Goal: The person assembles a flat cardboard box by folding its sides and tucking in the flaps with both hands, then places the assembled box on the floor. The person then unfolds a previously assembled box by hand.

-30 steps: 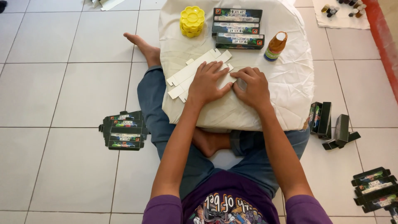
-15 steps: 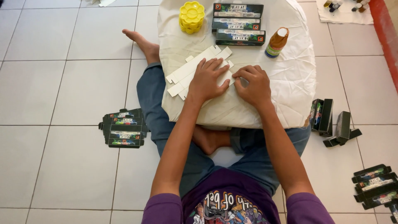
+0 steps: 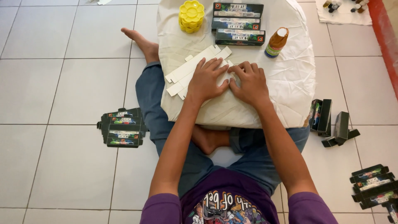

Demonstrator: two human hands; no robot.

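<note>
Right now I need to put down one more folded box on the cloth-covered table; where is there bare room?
Bare cloth lies right of the right hand, below the brown bottle. The far edge is crowded: yellow stack, dark boxes. Flat white cartons fill the left.

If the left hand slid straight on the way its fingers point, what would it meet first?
The left hand lies flat on the white folded cardboard blanks, fingers pointing up and slightly right. Past the blanks' edge, the dark boxes look first in line, though the exact heading is hard to judge.
</note>
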